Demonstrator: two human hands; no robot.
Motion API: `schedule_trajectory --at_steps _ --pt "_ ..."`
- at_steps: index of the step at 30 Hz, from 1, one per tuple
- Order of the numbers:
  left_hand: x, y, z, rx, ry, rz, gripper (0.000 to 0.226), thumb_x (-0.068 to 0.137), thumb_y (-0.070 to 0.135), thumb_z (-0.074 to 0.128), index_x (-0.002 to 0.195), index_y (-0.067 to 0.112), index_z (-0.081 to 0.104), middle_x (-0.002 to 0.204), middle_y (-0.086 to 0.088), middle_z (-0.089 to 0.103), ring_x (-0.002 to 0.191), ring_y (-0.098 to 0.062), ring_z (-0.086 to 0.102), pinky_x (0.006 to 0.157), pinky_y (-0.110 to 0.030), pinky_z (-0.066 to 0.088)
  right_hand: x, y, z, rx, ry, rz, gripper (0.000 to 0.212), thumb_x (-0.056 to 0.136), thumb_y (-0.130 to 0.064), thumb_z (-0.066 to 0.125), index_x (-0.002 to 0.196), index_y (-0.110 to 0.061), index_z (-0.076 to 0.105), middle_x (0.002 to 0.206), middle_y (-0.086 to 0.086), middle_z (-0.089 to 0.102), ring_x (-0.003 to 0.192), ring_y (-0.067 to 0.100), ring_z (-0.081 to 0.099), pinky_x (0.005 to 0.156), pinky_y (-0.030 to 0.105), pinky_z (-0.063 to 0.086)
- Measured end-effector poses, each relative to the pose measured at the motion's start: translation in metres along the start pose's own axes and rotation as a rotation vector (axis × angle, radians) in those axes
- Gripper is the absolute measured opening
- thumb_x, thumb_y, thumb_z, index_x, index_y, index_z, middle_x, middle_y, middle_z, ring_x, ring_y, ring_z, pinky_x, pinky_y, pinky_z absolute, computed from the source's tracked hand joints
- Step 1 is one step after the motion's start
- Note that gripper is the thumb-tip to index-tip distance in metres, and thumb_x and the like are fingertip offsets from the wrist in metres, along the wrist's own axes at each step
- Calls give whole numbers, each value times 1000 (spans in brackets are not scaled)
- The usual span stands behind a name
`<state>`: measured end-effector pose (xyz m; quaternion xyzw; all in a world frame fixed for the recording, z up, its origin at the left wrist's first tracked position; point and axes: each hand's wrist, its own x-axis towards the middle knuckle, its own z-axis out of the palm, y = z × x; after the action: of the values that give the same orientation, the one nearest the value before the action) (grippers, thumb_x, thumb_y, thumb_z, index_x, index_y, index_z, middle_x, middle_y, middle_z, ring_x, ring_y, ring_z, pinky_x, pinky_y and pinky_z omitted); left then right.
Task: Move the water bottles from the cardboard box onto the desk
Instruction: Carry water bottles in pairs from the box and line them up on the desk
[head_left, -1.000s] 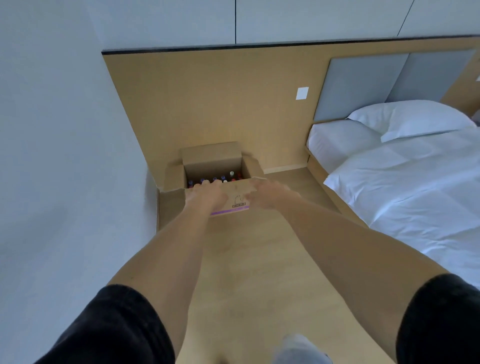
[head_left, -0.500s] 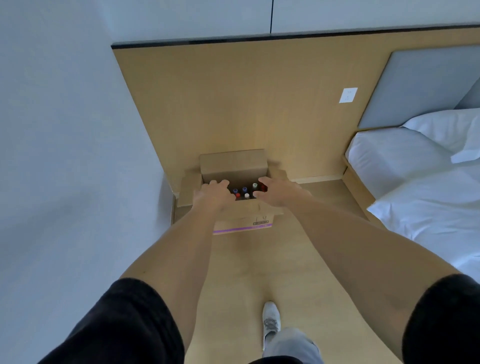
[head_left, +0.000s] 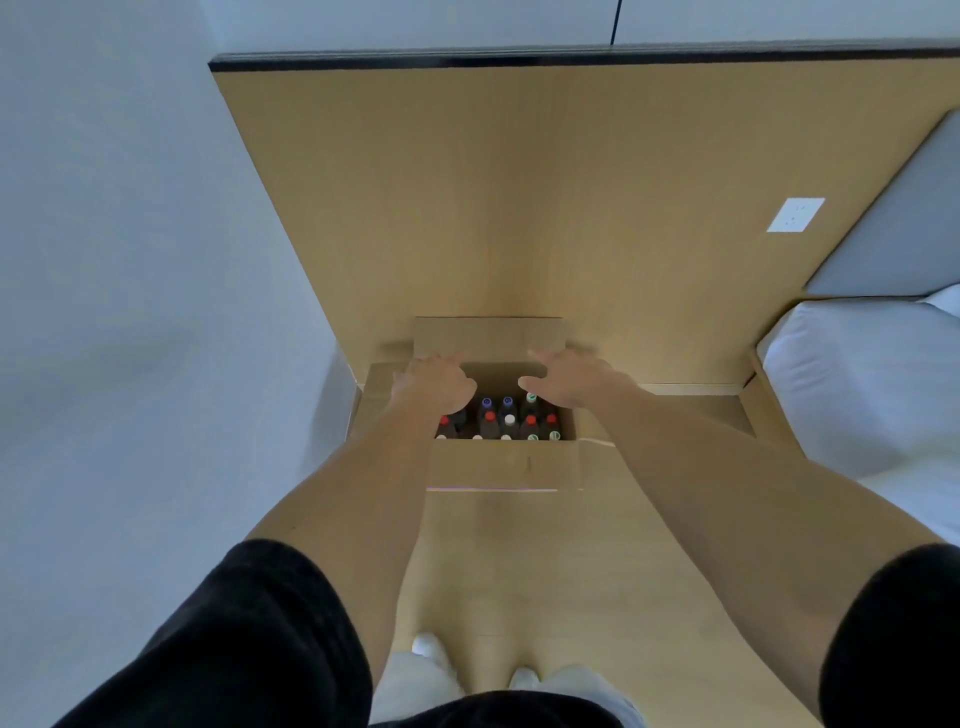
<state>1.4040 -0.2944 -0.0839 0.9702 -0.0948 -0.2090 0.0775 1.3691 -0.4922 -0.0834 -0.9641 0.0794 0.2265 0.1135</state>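
a: item: cardboard box (head_left: 501, 462), on the floor (head_left: 540, 571) against the wood wall panel (head_left: 519, 208). what changed?

b: a second ago both hands lay on the near flap, with only a thin row of caps showing. half a second ago they were at the opening. now the view looks straight down into the box and the hands are over its far half. judged: the box stands open, so the reach for a first bottle can begin; nothing is lifted yet.

a: item: left hand (head_left: 434, 382).

b: fingers spread and fairly straight, pointing at the far flap (head_left: 488, 335). it holds nothing. whether the fingertips touch the flap i cannot tell; there is motion blur.

a: item: right hand (head_left: 569, 379).

b: likewise open, fingers extended toward the far right corner of the box, thumb turned inward. it grips nothing.

a: item: water bottles (head_left: 506, 423).

b: upright and packed close inside the box, seen as caps only: red, white, blue, green. they fill the near half of the opening, between the two wrists and just nearer the person than both palms. the bottles at the left edge are partly hidden under the left hand.

a: item: desk.

b: not in view. a bed (head_left: 862, 379) lies to the right, well apart from the box.

a: status?

b: judged: all bottles still in the box, none moved.
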Motion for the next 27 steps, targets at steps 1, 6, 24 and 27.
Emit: schedule_trajectory --at_steps 1,6,24,27 --pt "11 2 -1 4 -7 1 55 94 29 41 148 27 37 138 -12 52 126 -34 47 103 -48 39 12 2 -1 -5 -6 -3 67 99 -61 37 159 -35 17 159 6 36 141 33 38 112 47 36" --pt "72 10 -7 41 -51 2 57 94 28 40 151 26 34 145 -10 45 132 -36 43 104 -50 35 68 8 -10 30 -42 13 69 97 -64 38 158 -39 16 159 7 37 141 33 38 112 47 35" --pt "300 -15 -7 127 -238 131 52 97 33 42 147 22 39 142 -15 50 126 -37 48 97 -49 38 275 -4 -11 96 -160 80 73 94 -64 45 156 -35 22 156 8 40 141 33 40 112 49 37" --pt "317 -16 3 119 -256 127 50 99 35 42 147 22 39 140 -14 51 125 -36 49 98 -49 39 297 0 -4 77 -183 71 72 93 -65 45 155 -35 24 154 8 43 138 35 43 110 50 39"
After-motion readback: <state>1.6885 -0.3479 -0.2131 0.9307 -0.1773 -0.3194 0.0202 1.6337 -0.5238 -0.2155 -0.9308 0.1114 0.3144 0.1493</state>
